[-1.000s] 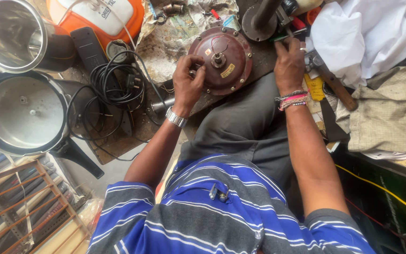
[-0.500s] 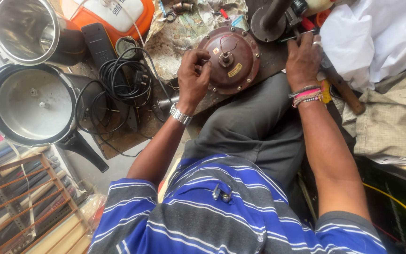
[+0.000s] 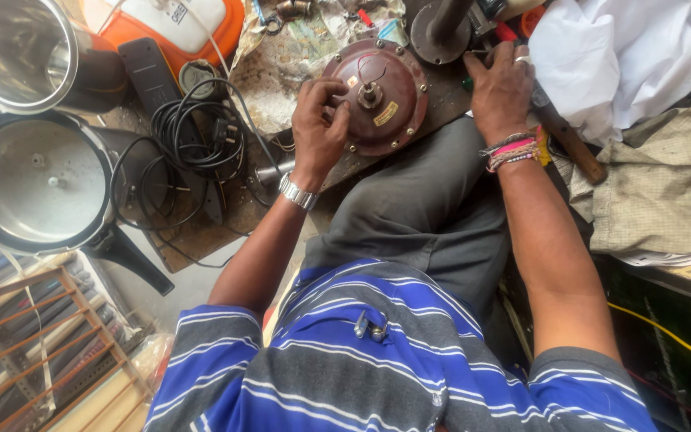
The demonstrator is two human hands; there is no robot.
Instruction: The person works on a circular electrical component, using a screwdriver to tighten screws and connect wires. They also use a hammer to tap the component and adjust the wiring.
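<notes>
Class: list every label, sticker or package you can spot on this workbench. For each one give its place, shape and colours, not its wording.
Gold sticker: small slanted rectangle on the round maroon motor housing, right of its shaft.
Small pale sticker: upper left of the same housing, near the left hand.
Square code label: black and white, on the white top of the orange appliance, top of view.
</notes>
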